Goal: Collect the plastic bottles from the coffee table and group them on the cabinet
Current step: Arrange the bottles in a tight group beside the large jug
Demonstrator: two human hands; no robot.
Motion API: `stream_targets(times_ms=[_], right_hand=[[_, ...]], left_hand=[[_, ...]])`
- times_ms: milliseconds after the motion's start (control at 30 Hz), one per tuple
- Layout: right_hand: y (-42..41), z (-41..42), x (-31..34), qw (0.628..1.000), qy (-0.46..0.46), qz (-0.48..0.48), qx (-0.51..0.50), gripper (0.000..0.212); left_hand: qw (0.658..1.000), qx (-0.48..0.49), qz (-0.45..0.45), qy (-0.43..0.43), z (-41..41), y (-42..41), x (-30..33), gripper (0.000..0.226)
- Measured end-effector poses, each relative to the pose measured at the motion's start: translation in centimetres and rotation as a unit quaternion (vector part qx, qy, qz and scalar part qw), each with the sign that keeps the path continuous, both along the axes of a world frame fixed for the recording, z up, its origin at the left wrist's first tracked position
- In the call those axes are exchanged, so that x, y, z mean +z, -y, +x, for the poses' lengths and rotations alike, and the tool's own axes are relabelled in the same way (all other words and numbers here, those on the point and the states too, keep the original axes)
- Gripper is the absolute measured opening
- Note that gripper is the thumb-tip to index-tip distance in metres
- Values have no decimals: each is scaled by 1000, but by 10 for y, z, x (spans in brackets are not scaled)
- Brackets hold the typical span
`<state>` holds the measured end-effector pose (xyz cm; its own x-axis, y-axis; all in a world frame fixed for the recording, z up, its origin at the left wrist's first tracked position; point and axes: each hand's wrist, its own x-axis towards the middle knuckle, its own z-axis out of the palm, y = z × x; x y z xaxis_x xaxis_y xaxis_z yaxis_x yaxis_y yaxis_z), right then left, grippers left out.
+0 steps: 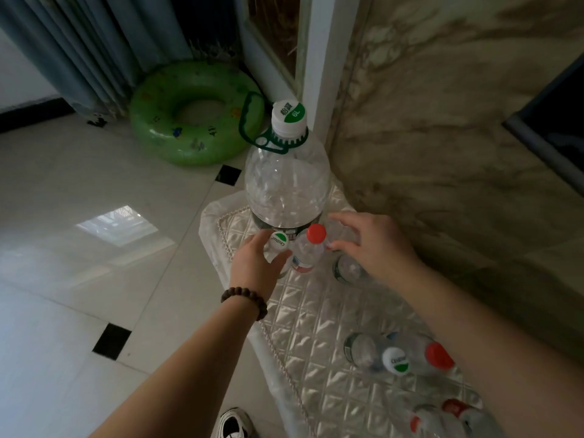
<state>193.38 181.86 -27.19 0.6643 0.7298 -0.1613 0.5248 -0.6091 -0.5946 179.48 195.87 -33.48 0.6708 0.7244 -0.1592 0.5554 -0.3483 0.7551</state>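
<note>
Two small bottles stand against the jug (286, 184) on the cabinet (316, 327); the left hand (256, 263) grips the green-cap bottle (278, 245) to steady it, while the right hand (369, 241) hovers spread, holding nothing.

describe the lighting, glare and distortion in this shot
Head view: dim overall; a bright window reflection glares on the floor tile; the quilted cover shines in patches; wide-angle bending curves the curtain and wall; bottles at the bottom right look soft.
</note>
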Motion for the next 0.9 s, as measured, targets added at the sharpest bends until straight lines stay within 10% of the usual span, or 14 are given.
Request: stream_targets(times_ms=[467, 667, 900], right_hand=[[81, -6, 18, 993, -25, 23, -116, 40], [136, -30, 31, 989, -39, -63, -126, 52], [179, -62, 11, 977, -89, -139, -132, 79]], left_hand=[[1000, 19, -9, 10, -27, 24, 8, 82], [985, -47, 90, 143, -60, 101, 46, 47], [970, -237, -22, -40, -44, 181, 20, 88]])
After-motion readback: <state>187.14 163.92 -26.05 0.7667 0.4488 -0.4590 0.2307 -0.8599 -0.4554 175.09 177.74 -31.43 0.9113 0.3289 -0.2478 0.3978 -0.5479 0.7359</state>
